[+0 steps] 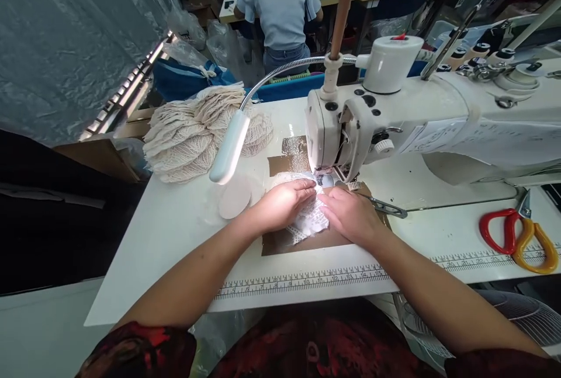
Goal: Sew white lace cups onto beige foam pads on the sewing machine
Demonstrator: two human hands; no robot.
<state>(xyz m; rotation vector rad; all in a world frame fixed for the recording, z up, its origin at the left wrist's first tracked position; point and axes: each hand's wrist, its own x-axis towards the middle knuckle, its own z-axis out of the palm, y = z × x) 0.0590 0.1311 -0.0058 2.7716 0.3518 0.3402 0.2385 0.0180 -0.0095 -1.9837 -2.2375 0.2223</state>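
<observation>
A piece of white lace fabric (312,219) lies under the needle area of the white sewing machine (326,127), on a brown patch of the table. My left hand (287,205) is closed on the fabric's left side, its fingers pressed together and pointing at the presser foot. On the right edge, my right hand (350,211) has its fingers bent and the fabric pinched near the needle. Both hands hide part of the lace. A lamp (231,147) on a bendable neck shines beside the hands.
A heap of cream lace pieces (193,132) lies at the back left. A pale round disc (235,197) is left of my hand. Scissors (519,232) with red and yellow handles lie at right, above a printed ruler (302,280). A person (283,4) sits beyond the table.
</observation>
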